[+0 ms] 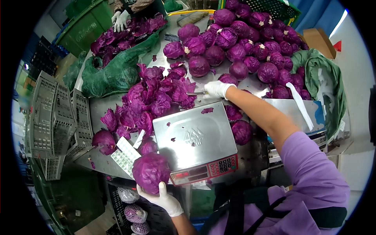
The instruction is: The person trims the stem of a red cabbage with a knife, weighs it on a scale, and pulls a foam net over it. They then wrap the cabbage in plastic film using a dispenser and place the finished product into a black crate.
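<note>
A whole red cabbage (151, 172) rests in my gloved left hand (166, 200), at the front left corner of a digital scale (194, 137). My gloved right hand (216, 90) is closed round a knife (196, 93), its blade pointing left over loose cabbage leaves (160, 96). Small leaf scraps lie on the scale's steel plate. Just beyond my right hand sits another red cabbage (228, 79), partly covered by the hand. Beside the held cabbage lies a white sheet of labels (126, 156).
Many red cabbages (235, 43) are heaped at the back right. A green mesh bag (121, 74) lies at the left, with a co-worker's gloved hands (121, 20) behind it over more leaves. Grey crates (53, 113) stand left; below is a black crate (117, 205) with netted cabbages.
</note>
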Available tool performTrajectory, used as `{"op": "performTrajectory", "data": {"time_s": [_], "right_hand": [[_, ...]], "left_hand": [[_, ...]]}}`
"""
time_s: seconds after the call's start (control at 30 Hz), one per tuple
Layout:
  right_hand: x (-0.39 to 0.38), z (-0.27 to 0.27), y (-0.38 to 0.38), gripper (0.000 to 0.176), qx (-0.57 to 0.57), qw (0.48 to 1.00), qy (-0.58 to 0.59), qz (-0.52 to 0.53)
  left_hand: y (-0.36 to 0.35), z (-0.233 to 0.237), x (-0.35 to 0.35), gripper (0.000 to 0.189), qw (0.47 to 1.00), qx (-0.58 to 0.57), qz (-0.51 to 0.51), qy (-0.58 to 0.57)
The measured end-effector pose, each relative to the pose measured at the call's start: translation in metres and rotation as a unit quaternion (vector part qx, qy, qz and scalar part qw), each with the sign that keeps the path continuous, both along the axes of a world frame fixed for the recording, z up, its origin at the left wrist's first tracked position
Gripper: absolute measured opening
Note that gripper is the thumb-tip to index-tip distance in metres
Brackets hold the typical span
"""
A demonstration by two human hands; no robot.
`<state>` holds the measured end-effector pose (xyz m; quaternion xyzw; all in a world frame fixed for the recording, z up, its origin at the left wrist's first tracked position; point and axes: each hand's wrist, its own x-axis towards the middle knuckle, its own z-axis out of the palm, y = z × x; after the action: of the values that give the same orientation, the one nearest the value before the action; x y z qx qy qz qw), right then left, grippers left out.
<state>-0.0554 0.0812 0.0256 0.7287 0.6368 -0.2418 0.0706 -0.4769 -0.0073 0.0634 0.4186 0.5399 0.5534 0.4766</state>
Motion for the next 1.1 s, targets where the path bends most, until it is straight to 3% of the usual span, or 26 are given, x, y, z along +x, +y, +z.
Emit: {"op": "performTrajectory", "data": {"time_s": [0.03,0.1,0.17,0.2,0.23,0.33,0.37,0.4,0.43,0.5,0.57,0.63,0.7,0.77,0.83,0.87,1.0,1.03,1.1], "right_hand": [[-0.001,-0.002,-0.002,0.053,-0.053,0.997,0.053,-0.013],[0.018,-0.068,-0.007,0.053,0.000,0.996,0.084,-0.030],[0.013,-0.064,-0.008,0.048,0.193,0.968,0.121,-0.104],[0.015,-0.058,-0.004,0.048,0.151,0.979,0.042,-0.128],[0.013,-0.040,-0.014,0.046,0.229,0.952,0.131,-0.155],[0.005,0.000,-0.056,0.034,0.345,0.899,0.193,-0.189],[0.002,0.017,-0.076,0.028,0.391,0.887,0.164,-0.184],[0.002,0.037,-0.103,0.025,0.385,0.874,0.173,-0.241],[0.001,0.056,-0.132,0.022,0.380,0.857,0.181,-0.299],[0.012,0.072,-0.198,0.018,0.436,0.839,0.052,-0.320],[0.035,0.069,-0.272,0.019,0.423,0.805,0.018,-0.417],[0.060,0.056,-0.347,0.024,0.442,0.763,-0.130,-0.454],[0.062,0.065,-0.409,0.029,0.312,0.763,-0.285,-0.488],[0.062,0.055,-0.457,0.030,0.158,0.763,-0.296,-0.553],[0.062,0.042,-0.486,0.032,0.139,0.761,-0.311,-0.552],[0.068,0.034,-0.495,0.032,0.177,0.767,-0.267,-0.556],[0.086,0.023,-0.503,0.029,0.344,0.750,-0.126,-0.551],[0.087,0.027,-0.498,0.025,0.427,0.697,0.071,-0.572],[0.058,0.067,-0.469,0.023,0.518,0.660,0.167,-0.517]], "left_hand": [[0.000,0.001,0.004,0.090,1.000,0.002,0.000,0.002],[-0.002,0.005,0.010,0.093,0.999,0.011,-0.031,-0.002],[-0.004,0.010,0.020,0.094,0.999,0.016,-0.048,-0.003],[-0.006,0.011,0.028,0.093,0.998,0.013,-0.056,-0.010],[-0.007,0.013,0.035,0.092,0.998,0.011,-0.066,-0.018],[-0.004,0.011,0.058,0.091,0.989,0.048,-0.130,0.058],[-0.006,0.018,0.072,0.092,0.981,0.069,-0.152,0.100],[-0.004,0.010,0.082,0.095,0.970,0.115,-0.167,0.135],[-0.005,-0.001,0.090,0.099,0.967,0.131,-0.196,0.100],[-0.012,-0.008,0.109,0.104,0.953,0.155,-0.226,0.132],[-0.014,-0.010,0.115,0.106,0.898,0.233,-0.269,0.259],[-0.016,-0.007,0.120,0.104,0.855,0.275,-0.305,0.318],[-0.024,0.000,0.126,0.098,0.851,0.284,-0.311,0.314],[-0.031,0.007,0.123,0.089,0.789,0.338,-0.371,0.355],[-0.036,0.008,0.125,0.066,0.783,0.353,-0.384,0.339],[-0.039,0.003,0.124,0.062,0.778,0.367,-0.372,0.349],[-0.053,0.000,0.124,0.094,0.832,0.304,-0.335,0.321],[-0.057,0.002,0.122,0.102,0.844,0.284,-0.317,0.326],[-0.060,-0.001,0.117,0.102,0.842,0.305,-0.292,0.336]]}}
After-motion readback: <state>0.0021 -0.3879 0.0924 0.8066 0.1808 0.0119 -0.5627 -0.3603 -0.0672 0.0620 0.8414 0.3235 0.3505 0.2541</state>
